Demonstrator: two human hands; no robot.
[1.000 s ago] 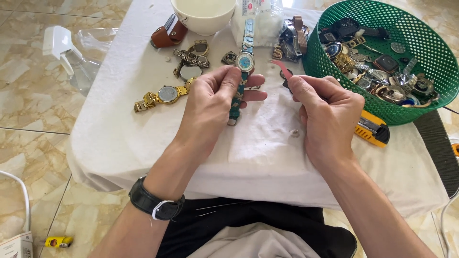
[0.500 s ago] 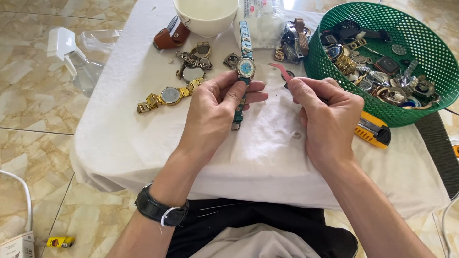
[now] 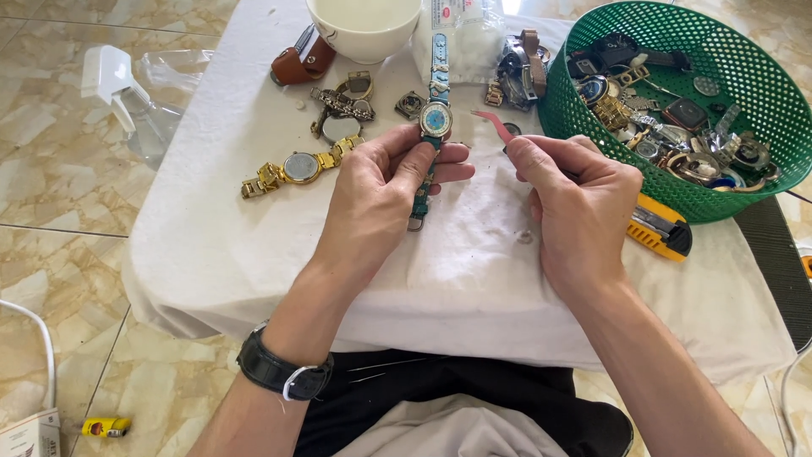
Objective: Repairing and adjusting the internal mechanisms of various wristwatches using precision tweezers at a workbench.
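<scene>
bare cloth lies open before the hands; watches, perhaps loose parts, and basket crowd behind.

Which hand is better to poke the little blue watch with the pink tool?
Probably the right hand: it already pinches the thin pink tweezers, tip aimed toward the blue-strapped wristwatch with round pale dial. The left hand is busy gripping that watch.

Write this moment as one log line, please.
left hand: holds teal-strap watch | right hand: holds pink tweezers | tweezers apart from watch

Clear plastic packet with red-and-white label beside white bowl; white box at bottom-left floor corner
</scene>
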